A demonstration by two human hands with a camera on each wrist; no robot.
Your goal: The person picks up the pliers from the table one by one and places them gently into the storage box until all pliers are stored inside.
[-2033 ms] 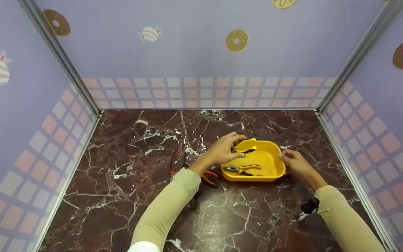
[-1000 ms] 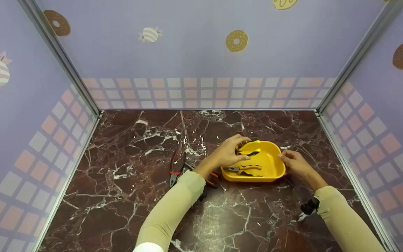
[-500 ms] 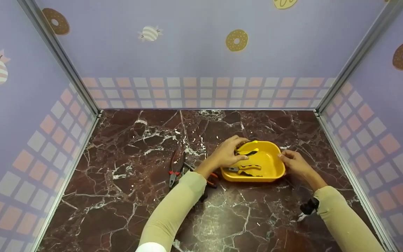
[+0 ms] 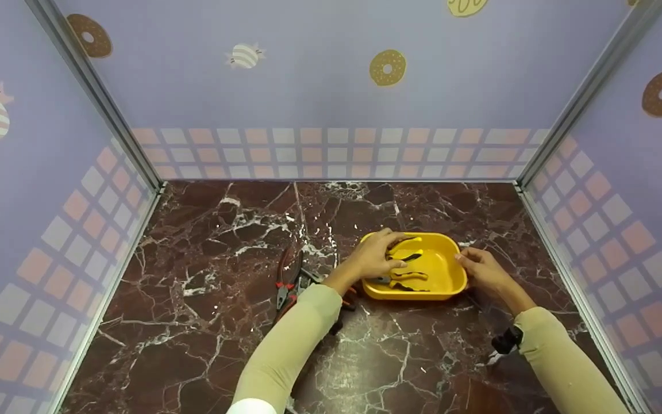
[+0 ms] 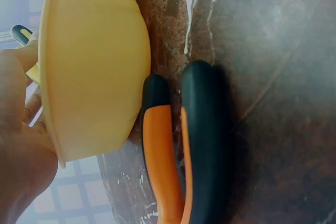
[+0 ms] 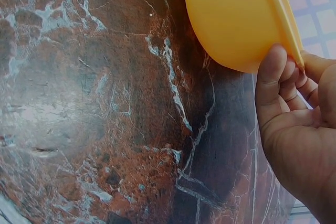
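A yellow plastic tub stands on the marbled tabletop. Inside its near side lies a pair of pliers with yellow and black handles. My left hand reaches over the tub's left side and grips a second pair of yellow-and-black pliers by the head, its handles pointing right. The hand hides that head. In the left wrist view, a yellow-and-black handle end shows past the fingers. My right hand pinches the tub's right rim between thumb and fingers.
Left of the tub, partly under my left forearm, lie several more pliers, including red-handled pliers and orange-and-black-handled pliers. Patterned wall panels enclose the back and both sides of the tabletop.
My left hand has shifted slightly right and lower into the tub with the pliers it grips. My right hand has stayed on the rim.
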